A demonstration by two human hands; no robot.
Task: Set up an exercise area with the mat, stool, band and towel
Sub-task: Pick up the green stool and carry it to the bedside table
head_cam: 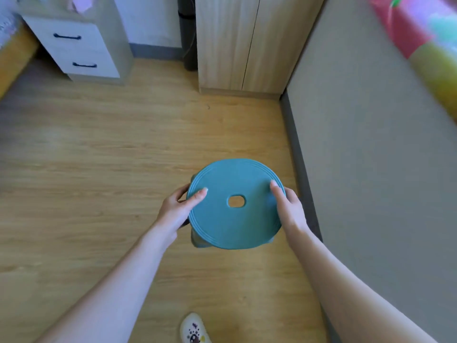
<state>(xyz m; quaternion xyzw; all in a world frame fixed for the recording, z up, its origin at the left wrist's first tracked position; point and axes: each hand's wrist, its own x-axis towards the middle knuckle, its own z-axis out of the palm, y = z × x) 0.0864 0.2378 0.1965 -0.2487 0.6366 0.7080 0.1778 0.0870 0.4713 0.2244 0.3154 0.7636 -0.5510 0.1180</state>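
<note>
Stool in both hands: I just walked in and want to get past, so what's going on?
A person grips a teal stool by the seat rim, left hand and right hand on opposite sides, thumbs on top. It is over the wooden floor beside a grey wall. Whether it stands or is lifted is unclear.

Bright, even daylight with soft shadows; wide-angle bending and motion blur smear the edges

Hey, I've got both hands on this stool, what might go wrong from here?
1. The left hand and right hand hold the stool only by its seat edge, so it might slip.
2. The wall is close on the right; a leg might scrape it.
3. Your shoe is near, and the seat mostly hides the legs.
</note>
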